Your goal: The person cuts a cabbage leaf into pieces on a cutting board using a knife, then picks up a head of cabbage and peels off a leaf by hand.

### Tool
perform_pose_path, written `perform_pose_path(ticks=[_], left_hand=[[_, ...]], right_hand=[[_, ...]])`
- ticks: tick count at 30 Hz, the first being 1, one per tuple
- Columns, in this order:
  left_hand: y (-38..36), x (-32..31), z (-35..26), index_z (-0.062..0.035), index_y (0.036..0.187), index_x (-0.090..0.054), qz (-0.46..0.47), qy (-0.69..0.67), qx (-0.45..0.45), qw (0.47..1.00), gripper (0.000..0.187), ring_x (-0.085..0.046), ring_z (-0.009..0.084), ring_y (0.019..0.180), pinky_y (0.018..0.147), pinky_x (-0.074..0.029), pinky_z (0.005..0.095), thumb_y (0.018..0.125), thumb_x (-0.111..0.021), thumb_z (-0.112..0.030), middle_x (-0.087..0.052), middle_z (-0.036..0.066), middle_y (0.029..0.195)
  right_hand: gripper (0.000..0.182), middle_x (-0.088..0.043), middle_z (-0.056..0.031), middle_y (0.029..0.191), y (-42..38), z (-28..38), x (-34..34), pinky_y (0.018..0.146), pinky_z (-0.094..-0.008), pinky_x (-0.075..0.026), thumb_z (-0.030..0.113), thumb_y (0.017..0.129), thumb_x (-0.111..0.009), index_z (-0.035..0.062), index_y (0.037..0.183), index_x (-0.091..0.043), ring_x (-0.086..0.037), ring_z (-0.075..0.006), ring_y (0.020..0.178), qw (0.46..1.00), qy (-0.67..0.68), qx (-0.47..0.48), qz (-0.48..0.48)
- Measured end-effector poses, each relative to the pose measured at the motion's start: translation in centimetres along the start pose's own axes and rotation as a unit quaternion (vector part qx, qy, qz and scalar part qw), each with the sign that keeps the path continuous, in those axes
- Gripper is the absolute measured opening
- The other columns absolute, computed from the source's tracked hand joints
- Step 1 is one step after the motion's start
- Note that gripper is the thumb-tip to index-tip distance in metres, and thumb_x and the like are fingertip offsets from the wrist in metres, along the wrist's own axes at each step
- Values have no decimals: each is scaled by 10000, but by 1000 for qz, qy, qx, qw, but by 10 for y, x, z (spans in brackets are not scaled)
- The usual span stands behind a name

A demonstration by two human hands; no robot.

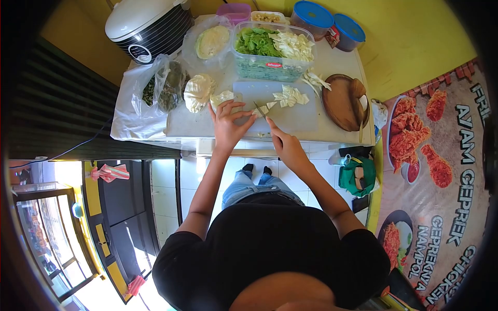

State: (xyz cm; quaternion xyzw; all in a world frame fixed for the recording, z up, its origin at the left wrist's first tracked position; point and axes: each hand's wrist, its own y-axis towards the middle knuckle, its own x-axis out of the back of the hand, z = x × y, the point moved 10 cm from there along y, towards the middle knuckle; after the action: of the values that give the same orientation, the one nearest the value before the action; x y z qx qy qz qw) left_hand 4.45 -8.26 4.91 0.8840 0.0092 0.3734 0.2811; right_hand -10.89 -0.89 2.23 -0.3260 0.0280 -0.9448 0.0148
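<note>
Nearest to the head camera I log the wearer's black top, with both upper arms angled outward from it. The left arm runs forward and slightly inward, forearm nearly straight to the table edge. The right arm bends at the elbow, its forearm slanting inward and to the left, so the two hands meet close together over the near half of the work.

Left hand: back uppermost, partly open, fingers fanned and curled. Its thumb side is at a small cabbage strip; from my station I cannot tell whether that is pinched or only pressed down.

Right hand: closed around the handle of a small knife, index finger extended toward the blade. I note the blade slanting up and leftward over the strip, just beside the left fingertips. The strip lies on a pale cutting board.

Further along the same board I record a pile of cut cabbage, right of the blade. Left of the board sits a cabbage head on the white table; to its right, a round wooden dish.

Beyond the board stands a clear tub of shredded greens and pale cabbage. Farthest out I see a rice cooker at left and blue-lidded containers at right.
</note>
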Motion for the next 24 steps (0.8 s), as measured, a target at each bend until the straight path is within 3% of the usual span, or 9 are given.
perform_pose_path(ticks=[2,12,15,17,18,20,21,23,24], left_hand=[[1,-1,3,-194,779,-769,1,-6,14,1000,124,-519,205,1136,1121,-73,592,699,-793,-286,-659,-58,1018],[0,1,2,-194,788,-769,0,-14,23,1000,121,-524,189,1115,1116,-97,593,709,-787,-285,-650,-54,1011],[0,0,5,-198,797,-770,6,-11,30,999,130,-522,188,1116,1111,-108,593,712,-787,-295,-645,-53,1022],[1,-3,3,-194,912,-757,30,-10,7,999,232,-526,188,1111,1105,-95,603,714,-788,-312,-642,-37,1048],[3,-1,0,-194,912,-757,32,-11,5,999,232,-526,188,1111,1105,-95,603,714,-788,-312,-642,-37,1048],[7,10,-13,-154,994,-723,11,8,-17,1000,313,-552,213,1076,1092,-187,530,717,-790,-284,-639,12,1054],[12,15,-17,-154,994,-723,12,5,-19,1000,313,-552,213,1076,1092,-187,530,717,-790,-284,-639,12,1054],[18,16,-31,-135,1026,-697,51,9,-73,996,351,-601,217,943,945,-409,420,718,-790,-274,-642,41,1002],[23,14,-29,-135,1026,-697,52,6,-77,996,351,-601,217,943,945,-409,420,718,-790,-274,-642,41,1002]], right_hand=[[529,-491,-219,647,-7,5,3,590,-336,-456,63,925,-514,170,1430,-398,-515,-289,531,997,-2,69,-25],[538,-516,-211,653,-23,-3,4,592,-339,-458,65,928,-511,179,1439,-385,-549,-300,551,1000,-3,27,8],[498,-599,-273,722,-27,-7,5,585,-432,-475,102,945,-482,165,1431,-390,-577,-382,551,999,-14,20,21],[460,-591,-258,772,-23,-12,5,617,-338,-462,105,959,-477,158,1414,-427,-535,-259,553,994,94,40,33],[460,-591,-258,772,-21,-11,10,617,-338,-462,105,959,-477,158,1414,-427,-535,-259,553,994,94,38,30],[448,-572,-183,811,-19,-15,17,639,-274,-418,107,970,-474,161,1413,-436,-436,-139,616,991,119,-4,57],[448,-572,-183,811,-20,-14,24,639,-274,-418,107,970,-474,161,1413,-436,-436,-139,616,992,118,-6,53],[456,-510,-60,760,-21,-11,44,631,-242,-392,94,974,-479,165,1421,-427,-379,-90,651,987,163,10,3],[456,-510,-60,760,-21,-14,49,631,-242,-392,94,974,-479,165,1421,-427,-379,-90,651,987,162,8,-2]])
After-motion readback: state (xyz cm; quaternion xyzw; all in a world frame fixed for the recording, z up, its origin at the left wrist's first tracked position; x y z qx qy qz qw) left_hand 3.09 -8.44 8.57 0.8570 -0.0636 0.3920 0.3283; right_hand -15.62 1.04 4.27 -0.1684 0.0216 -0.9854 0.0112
